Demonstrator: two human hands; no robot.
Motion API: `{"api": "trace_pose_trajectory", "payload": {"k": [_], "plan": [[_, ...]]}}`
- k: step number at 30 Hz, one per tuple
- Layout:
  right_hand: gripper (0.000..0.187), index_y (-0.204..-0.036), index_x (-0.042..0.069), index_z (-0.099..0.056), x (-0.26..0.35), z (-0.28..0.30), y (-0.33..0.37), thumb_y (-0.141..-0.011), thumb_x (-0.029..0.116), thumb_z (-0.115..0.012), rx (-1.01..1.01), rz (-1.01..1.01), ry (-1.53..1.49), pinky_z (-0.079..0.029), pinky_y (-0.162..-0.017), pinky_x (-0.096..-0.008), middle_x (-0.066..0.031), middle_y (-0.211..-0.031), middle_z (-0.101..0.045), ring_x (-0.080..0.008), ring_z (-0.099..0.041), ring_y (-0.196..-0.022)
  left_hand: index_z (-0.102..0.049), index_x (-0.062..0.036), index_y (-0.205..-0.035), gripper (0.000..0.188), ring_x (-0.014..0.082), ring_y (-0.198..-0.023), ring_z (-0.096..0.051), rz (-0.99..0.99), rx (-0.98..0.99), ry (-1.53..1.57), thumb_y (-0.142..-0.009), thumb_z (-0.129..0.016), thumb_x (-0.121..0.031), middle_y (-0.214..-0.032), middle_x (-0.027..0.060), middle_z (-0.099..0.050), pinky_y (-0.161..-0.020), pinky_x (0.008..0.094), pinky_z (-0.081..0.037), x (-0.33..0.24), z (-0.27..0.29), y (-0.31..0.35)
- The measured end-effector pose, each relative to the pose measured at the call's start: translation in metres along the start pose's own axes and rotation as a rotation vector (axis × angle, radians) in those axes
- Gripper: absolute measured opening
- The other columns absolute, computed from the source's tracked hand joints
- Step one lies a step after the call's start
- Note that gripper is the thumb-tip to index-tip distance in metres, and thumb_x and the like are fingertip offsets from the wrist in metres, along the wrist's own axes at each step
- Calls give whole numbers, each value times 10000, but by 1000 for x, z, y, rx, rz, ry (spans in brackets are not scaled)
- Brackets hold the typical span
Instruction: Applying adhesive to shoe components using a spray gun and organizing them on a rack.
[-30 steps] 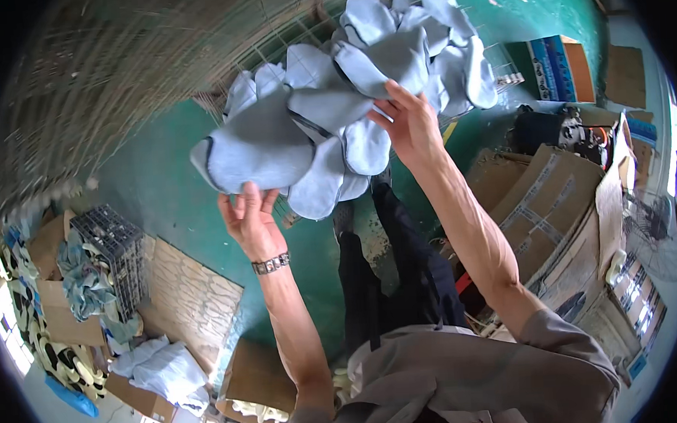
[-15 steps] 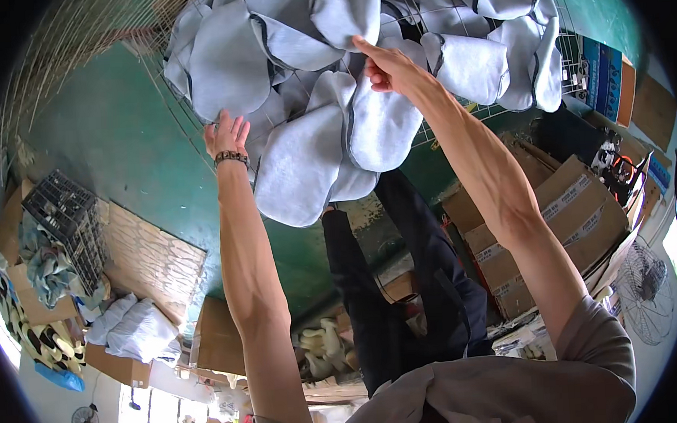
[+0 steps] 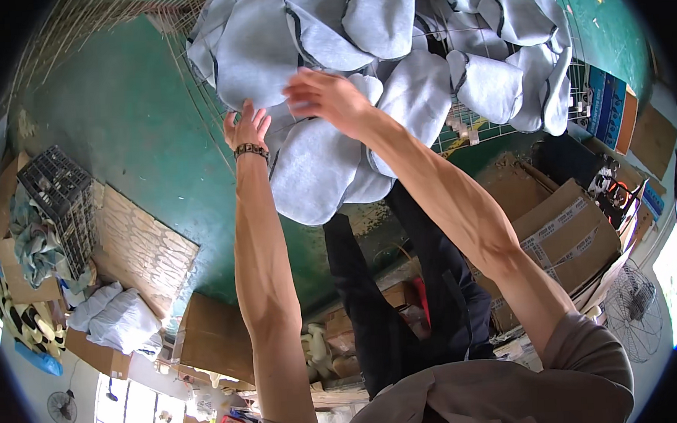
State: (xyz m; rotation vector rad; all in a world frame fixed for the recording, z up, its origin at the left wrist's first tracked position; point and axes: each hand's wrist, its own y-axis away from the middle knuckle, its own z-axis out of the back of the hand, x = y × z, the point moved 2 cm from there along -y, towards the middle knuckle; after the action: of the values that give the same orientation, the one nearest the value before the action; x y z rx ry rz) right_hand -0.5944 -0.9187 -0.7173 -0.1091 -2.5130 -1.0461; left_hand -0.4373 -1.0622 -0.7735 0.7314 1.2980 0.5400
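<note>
Fleece, soft and light, hangs in a grey pile of cut pieces [image 3: 361, 65] at twelve o'clock, left hand [image 3: 247, 129] spread flat underneath, right hand [image 3: 325, 96] open-fingered on one limp edge, best pinched there.

Grey fabric pieces [image 3: 392, 71] crowd ahead of both hands, against the wire grid [image 3: 495, 123]. Open green floor [image 3: 119, 123] lies left of left hand [image 3: 247, 129]; cardboard boxes [image 3: 562, 238] below-right.

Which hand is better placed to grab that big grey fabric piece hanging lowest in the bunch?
Probably the left hand: it is open beside the lowest grey piece, at its upper edge. The right hand reaches higher, over the grey pieces above it.
</note>
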Motion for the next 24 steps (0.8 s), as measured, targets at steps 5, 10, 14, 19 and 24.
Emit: {"api": "trace_pose_trajectory", "payload": {"k": [5, 10, 14, 19, 24], "plan": [[482, -1348, 11, -519, -7, 17, -113, -998, 333, -604, -140, -5, 124, -484, -982, -408, -151, -1275, -620, -267, -620, -1098, -216, -33, -1552, 959, 452, -1215, -581, 92, 103, -195, -841, -838, -195, -1430, 266, -458, -986, 538, -548, 7, -37, 10], [518, -1433, 45, -468, -44, 22, -128, -1004, 308, -589, -97, 8, 103, -437, -1040, -413, -135, -1337, -610, -270, -600, -1153, -316, -6, -1537, 792, 407, -1316, -516, 146, 193, -166, -939, -732, -317, -1459, 222, -488, -1068, 514, -482, -16, 13, 91], [450, -1372, 38, -527, -40, -5, -111, -1026, 326, -528, -161, -26, 117, -474, -985, -395, -131, -1213, -669, -250, -644, -1034, -405, 3, -1497, 694, 390, -1367, -474, -28, 196, -69, -997, -632, -421, -1490, 226, -469, -1085, 518, -466, -19, 90, 177], [364, -1232, 45, -601, -18, -4, -29, -1033, 335, -505, -116, 97, -28, -512, -713, -352, -75, -911, -664, -197, -624, -777, -363, -13, -1537, 949, 417, -1470, -325, 66, 617, 596, -946, -355, -756, -1570, 238, -379, -1207, 586, -258, -53, 111, 271], [354, -1159, 58, -639, -41, 21, 126, -1021, 362, -523, -214, 0, 86, -506, -679, -337, -66, -876, -669, -159, -618, -744, -311, -30, -1570, 1069, 396, -1522, -215, 30, 890, 603, -893, -243, -854, -1629, 214, -284, -1217, 581, -205, -110, 98, 348]]}}
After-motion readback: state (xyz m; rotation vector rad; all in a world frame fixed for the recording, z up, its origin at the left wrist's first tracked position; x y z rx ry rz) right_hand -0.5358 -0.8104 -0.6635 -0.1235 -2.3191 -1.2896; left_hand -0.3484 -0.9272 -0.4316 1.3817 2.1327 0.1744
